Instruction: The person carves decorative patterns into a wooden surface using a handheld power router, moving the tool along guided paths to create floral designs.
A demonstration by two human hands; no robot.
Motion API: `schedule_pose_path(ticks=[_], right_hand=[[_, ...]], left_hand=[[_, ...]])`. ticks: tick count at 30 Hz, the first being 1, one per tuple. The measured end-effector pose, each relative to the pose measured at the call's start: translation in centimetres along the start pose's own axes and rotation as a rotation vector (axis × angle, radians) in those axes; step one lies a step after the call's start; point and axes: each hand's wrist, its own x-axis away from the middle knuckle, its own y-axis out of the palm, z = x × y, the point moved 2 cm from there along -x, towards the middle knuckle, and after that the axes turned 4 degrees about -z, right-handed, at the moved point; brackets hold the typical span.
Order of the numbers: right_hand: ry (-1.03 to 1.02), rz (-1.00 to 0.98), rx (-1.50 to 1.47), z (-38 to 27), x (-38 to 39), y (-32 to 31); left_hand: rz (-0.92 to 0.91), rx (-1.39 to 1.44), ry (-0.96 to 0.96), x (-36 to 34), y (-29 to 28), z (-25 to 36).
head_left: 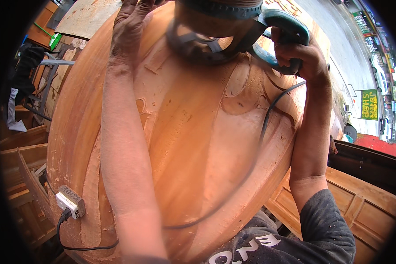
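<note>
A teal and black power router (218, 22) stands at the top of the view on a large curved wooden slab (185, 119). My right hand (306, 55) is wrapped round its D-shaped handle. Up at the top left, my left hand (130, 26) is over the slab, its fingers cut off by the picture's edge, so what they grip or touch is hidden. Below the router the wood has smooth brown areas and paler, rough-cut hollows covered in dust. A dark cord (266, 123) loops from near the router down across the slab and under my left forearm.
A white socket block (67, 205) with a black plug sits on a wood piece at the slab's lower left. Wooden drawers and frames (28, 193) crowd the left. Panelled wooden doors (356, 198) lie at lower right. A road with vehicles and a green sign (369, 104) is beyond.
</note>
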Motion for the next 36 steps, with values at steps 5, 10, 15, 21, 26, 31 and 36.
schedule_pose_path(ticks=[5,10,15,21,26,31,36], right_hand=[[-0.028,0.002,0.003,0.0,0.1,0.1],[-0.033,0.026,-0.008,-0.3,0.3,0.4],[-0.026,-0.011,-0.015,-0.3,0.5,0.1],[-0.019,0.008,0.062,-0.2,0.3,0.0],[-0.028,-0.029,0.031,0.2,-0.1,-0.3],[-0.046,-0.005,-0.035,-0.2,-0.3,0.4],[-0.026,0.017,-0.029,0.1,-0.5,0.9]], left_hand=[[0.011,0.032,0.0,-0.3,-0.4,-0.7],[-0.027,0.062,0.032,-0.7,-1.0,-1.5],[-0.007,0.027,0.015,-0.7,-0.8,-1.4],[-0.034,-0.049,0.086,-1.2,-1.6,-2.4],[0.02,-0.157,0.092,-1.3,-1.4,-2.2],[0.009,-0.155,0.126,-1.5,-1.6,-2.2],[0.024,-0.121,0.098,-1.5,-1.1,-2.6]])
